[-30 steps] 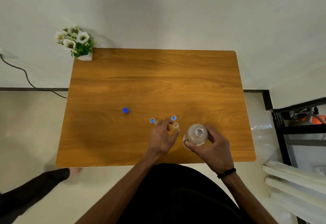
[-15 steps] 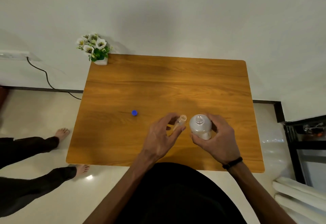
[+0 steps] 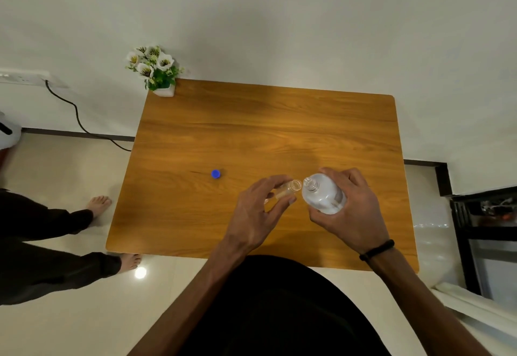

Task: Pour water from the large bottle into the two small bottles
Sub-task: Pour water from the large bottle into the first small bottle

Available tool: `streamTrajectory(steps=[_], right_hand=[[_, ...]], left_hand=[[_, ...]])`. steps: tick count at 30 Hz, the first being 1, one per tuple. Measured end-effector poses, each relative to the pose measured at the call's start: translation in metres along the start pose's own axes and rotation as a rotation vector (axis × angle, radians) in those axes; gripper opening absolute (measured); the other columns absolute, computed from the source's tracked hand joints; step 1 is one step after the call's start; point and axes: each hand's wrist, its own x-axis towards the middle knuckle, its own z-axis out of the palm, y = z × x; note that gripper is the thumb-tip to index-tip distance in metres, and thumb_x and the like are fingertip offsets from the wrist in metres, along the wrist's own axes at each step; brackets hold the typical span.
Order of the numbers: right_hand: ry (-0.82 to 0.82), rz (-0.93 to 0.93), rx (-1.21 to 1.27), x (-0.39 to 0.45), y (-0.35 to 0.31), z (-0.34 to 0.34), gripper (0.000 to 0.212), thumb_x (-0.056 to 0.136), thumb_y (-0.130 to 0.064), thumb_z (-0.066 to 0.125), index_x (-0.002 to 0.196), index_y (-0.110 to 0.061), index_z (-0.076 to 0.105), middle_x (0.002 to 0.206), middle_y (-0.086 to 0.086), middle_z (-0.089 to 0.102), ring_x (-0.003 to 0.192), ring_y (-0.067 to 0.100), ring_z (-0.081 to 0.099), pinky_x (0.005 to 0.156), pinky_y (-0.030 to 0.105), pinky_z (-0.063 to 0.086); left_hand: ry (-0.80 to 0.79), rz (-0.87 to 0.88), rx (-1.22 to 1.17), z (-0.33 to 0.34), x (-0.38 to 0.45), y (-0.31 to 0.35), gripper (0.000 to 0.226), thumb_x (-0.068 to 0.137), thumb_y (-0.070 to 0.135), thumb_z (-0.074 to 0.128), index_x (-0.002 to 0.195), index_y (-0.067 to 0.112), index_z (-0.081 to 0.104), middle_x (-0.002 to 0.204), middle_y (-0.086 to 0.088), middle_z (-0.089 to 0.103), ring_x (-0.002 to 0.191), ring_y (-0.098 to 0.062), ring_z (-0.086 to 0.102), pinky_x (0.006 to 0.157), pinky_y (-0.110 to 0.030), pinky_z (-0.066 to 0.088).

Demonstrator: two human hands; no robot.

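Observation:
My right hand (image 3: 352,210) grips the large clear bottle (image 3: 321,193), uncapped and tilted left, its mouth almost touching the mouth of a small clear bottle (image 3: 288,189). My left hand (image 3: 258,215) holds that small bottle above the wooden table (image 3: 251,131), leaning it toward the large one. A blue cap (image 3: 215,173) lies on the table left of my hands. My hands hide the second small bottle and the other caps.
A small pot of white flowers (image 3: 154,71) stands at the table's far left corner. Another person's legs and bare feet (image 3: 98,204) are on the floor to the left. A black rack (image 3: 486,232) stands at the right.
Both bottles were lifted off the table. The large bottle has tipped left until its mouth meets the small bottle's. The view has shifted, so the table sits further right.

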Motion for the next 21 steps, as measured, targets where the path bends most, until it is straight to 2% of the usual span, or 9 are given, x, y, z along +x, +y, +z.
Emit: streamTrajectory(steps=[6,15,21], right_hand=[[-0.007,-0.014,-0.049,0.0015,-0.0023,-0.0013,0.071,0.065,-0.035,0.090,0.130,-0.030,0.063,0.105,-0.006,0.051,0.091,0.009,0.056,0.071,0.033,0.058],[-0.051,0.012,-0.109,0.0008,-0.0065,-0.0035,0.068,0.068,-0.035,0.088,0.130,-0.027,0.064,0.106,-0.003,0.050,0.094,0.017,0.056,0.070,0.042,0.057],[-0.066,0.035,-0.142,0.0008,-0.0083,-0.0048,0.069,0.068,-0.036,0.088,0.132,-0.028,0.063,0.107,-0.003,0.049,0.097,0.018,0.055,0.070,0.041,0.058]], left_hand=[[0.002,-0.001,-0.025,0.0004,-0.0003,0.0004,0.039,0.096,0.033,0.074,0.132,0.021,0.066,0.123,0.013,0.071,0.115,0.000,0.065,0.092,-0.013,0.053],[0.004,-0.012,-0.042,0.0008,-0.0037,-0.0019,0.040,0.095,0.032,0.075,0.132,0.020,0.066,0.122,0.013,0.071,0.113,0.002,0.066,0.093,-0.012,0.052],[0.003,-0.017,-0.048,0.0014,-0.0037,-0.0017,0.040,0.095,0.032,0.075,0.132,0.020,0.066,0.121,0.014,0.071,0.113,0.002,0.066,0.093,-0.012,0.052]])
